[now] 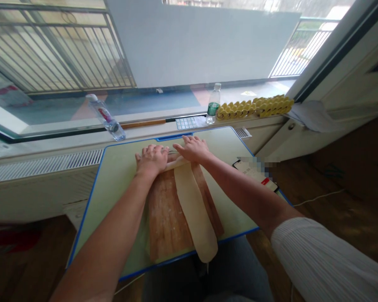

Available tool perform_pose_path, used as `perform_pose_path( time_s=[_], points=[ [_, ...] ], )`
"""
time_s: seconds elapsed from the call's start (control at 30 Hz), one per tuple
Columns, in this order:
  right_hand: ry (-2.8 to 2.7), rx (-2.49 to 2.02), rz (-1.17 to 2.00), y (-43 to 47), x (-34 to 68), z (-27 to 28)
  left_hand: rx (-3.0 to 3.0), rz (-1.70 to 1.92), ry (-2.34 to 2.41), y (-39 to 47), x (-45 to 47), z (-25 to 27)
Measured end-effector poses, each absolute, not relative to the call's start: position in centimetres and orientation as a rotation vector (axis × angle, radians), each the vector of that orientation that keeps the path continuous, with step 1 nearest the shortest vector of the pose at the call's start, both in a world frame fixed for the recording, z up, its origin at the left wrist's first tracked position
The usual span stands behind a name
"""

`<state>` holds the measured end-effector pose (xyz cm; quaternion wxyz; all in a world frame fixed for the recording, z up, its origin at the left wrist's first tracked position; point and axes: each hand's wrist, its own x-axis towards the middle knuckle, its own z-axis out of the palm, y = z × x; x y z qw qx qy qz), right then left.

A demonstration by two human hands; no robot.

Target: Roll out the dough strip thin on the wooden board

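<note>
Covering pale roll [174, 164] (ends hidden): left hand [152, 160], right [193, 149].

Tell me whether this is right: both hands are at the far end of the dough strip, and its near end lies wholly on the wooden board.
Not quite. The head view shows the near end of the dough strip reaching past the wooden board and the table's near edge. The left hand and right hand are at its far end.

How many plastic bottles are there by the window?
2: a clear bottle on the left of the windowsill, and a green-labelled bottle farther right, beside the yellow bumpy thing.
</note>
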<state>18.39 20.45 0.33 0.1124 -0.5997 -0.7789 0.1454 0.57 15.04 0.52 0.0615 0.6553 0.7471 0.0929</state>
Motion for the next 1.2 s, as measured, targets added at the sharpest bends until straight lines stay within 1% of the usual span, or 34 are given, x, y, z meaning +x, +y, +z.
perform_pose_path(
  time_s=[0.17,0.33,0.57,0.67,0.8,0.9,1.2],
  points=[
    [-2.287,-1.769,0.443,21.6,18.0,0.2,1.986,0.32,2.286,15.6,0.4,0.5],
    [-2.268,-1.776,0.412,19.3,18.8,0.3,2.107,0.392,2.277,13.9,1.0,0.6],
    [-2.264,-1.759,0.117,12.9,20.0,-0.6,2.211,0.489,2.276,9.8,2.1,-0.1],
    [-2.26,-1.76,0.068,11.3,20.4,-0.9,2.205,0.51,2.276,8.6,2.3,-0.5],
    [-2.263,-1.768,0.094,11.3,20.4,-0.6,2.183,0.506,2.256,8.2,2.2,-0.5],
    [-2.276,-1.798,0.18,12.2,20.2,0.0,2.163,0.491,2.26,8.6,2.0,-0.3],
    [-2.305,-1.828,0.334,15.6,19.7,1.0,2.108,0.449,2.246,11.9,1.9,0.4]
  ],
)
